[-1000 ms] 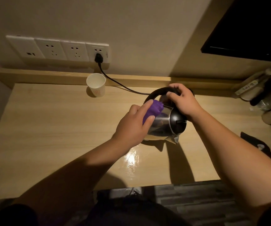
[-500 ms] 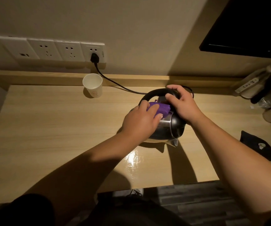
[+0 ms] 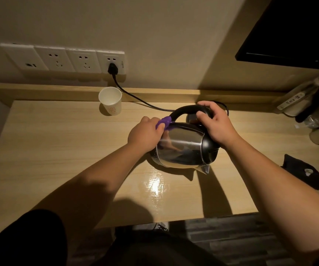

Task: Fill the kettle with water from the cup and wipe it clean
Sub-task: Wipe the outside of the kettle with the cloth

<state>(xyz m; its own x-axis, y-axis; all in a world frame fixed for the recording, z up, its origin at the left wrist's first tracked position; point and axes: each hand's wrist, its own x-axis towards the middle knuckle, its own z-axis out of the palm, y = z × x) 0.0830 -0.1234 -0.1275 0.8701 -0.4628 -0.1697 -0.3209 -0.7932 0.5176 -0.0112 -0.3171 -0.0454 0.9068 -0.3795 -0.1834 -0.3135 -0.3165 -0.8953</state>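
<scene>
A steel kettle (image 3: pixel 181 146) with a black lid and handle leans on the wooden desk (image 3: pixel 58 143), spout toward me. My right hand (image 3: pixel 215 124) grips the black handle at the top. My left hand (image 3: pixel 145 134) presses a purple cloth (image 3: pixel 164 121) against the kettle's far left side, near the handle's base. A white paper cup (image 3: pixel 110 103) stands upright at the back of the desk, left of the kettle.
A black power cord (image 3: pixel 135 97) runs from the wall socket (image 3: pixel 112 62) behind the kettle. Bottles and a remote (image 3: pixel 296 98) crowd the back right. A dark cloth item (image 3: pixel 304 173) lies at the right edge. The desk's front edge is close to me.
My left hand slid the purple cloth from the kettle's upper body to its far side by the handle. The kettle now shows more of its steel flank.
</scene>
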